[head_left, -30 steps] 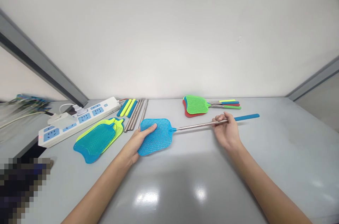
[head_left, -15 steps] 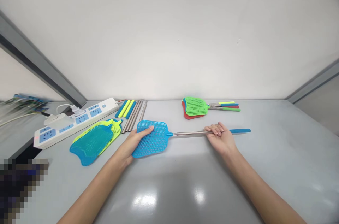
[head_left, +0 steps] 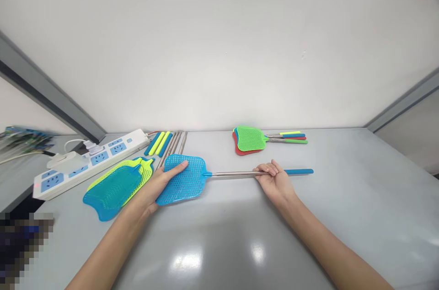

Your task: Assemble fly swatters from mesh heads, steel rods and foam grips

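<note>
the table [head_left: 356, 198] is grey and glossy. on its left a white power strip [head_left: 99, 158] lies aslant, with blue and yellow mesh heads [head_left: 113, 191] stacked just beside it. near the strip's far end lie four grips [head_left: 160, 143], two yellow between two blue, then metal rods [head_left: 174, 143]. at the back, swatters [head_left: 252, 139] lie piled.

1. A blue fly swatter [head_left: 222, 174], assembled: perforated, rounded-square head [head_left: 185, 179], slim silvery metal shaft [head_left: 240, 173], plain blue grip [head_left: 300, 172].
2. It is held crosswise, nearly level, head leftward with its mesh face showing, grip rightward.
3. It is clasped at the head's left edge and on the shaft beside the grip.
</note>
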Action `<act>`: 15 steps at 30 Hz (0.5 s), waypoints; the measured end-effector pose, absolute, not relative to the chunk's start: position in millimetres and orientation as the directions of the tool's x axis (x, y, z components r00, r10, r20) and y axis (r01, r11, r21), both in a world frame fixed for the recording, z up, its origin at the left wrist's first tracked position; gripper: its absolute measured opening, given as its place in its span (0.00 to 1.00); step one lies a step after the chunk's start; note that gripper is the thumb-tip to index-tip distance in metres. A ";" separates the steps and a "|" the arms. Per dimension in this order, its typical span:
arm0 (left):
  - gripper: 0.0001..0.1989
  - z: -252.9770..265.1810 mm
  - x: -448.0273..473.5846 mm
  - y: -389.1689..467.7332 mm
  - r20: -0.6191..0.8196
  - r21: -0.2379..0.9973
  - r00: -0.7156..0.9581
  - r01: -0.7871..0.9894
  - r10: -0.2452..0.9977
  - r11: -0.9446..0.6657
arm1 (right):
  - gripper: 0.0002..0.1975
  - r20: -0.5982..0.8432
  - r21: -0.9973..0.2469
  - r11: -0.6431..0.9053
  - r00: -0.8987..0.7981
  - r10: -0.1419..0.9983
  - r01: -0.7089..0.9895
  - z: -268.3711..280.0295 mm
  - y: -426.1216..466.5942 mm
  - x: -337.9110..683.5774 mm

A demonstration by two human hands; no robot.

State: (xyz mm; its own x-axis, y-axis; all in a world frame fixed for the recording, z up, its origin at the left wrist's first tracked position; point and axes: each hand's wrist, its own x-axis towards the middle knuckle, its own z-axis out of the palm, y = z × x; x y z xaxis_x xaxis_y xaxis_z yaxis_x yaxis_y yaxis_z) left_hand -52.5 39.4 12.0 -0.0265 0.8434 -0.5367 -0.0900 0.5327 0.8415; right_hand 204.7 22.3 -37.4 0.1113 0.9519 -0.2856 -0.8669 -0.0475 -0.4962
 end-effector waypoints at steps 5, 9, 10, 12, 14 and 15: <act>0.17 20.7 -45.6 35.8 -0.562 0.826 0.009 -0.049 0.827 0.561 | 0.19 -0.314 -0.436 -0.028 0.123 0.942 -0.899 -38.5 23.2 204.5; 0.16 28.1 -37.9 31.6 -0.549 0.836 -0.026 -0.033 0.836 0.548 | 0.19 -0.299 -0.456 0.005 0.158 0.941 -0.890 -39.4 24.1 205.6; 0.16 28.8 -37.1 31.3 -0.547 0.837 -0.033 -0.032 0.837 0.546 | 0.19 -0.291 -0.476 0.011 0.170 0.942 -0.879 -39.8 24.3 205.7; 0.16 28.1 -36.6 31.5 -0.551 0.835 -0.046 -0.030 0.833 0.550 | 0.19 -0.276 -0.512 0.021 0.187 0.943 -0.859 -40.7 24.2 205.5; 0.16 24.8 -36.7 32.0 -0.548 0.837 -0.049 -0.026 0.835 0.547 | 0.20 -0.256 -0.543 0.026 0.195 0.947 -0.839 -41.6 23.7 204.3; 0.16 22.4 -36.6 32.0 -0.546 0.838 -0.047 -0.025 0.837 0.545 | 0.20 -0.244 -0.558 0.027 0.195 0.950 -0.829 -42.1 23.3 203.3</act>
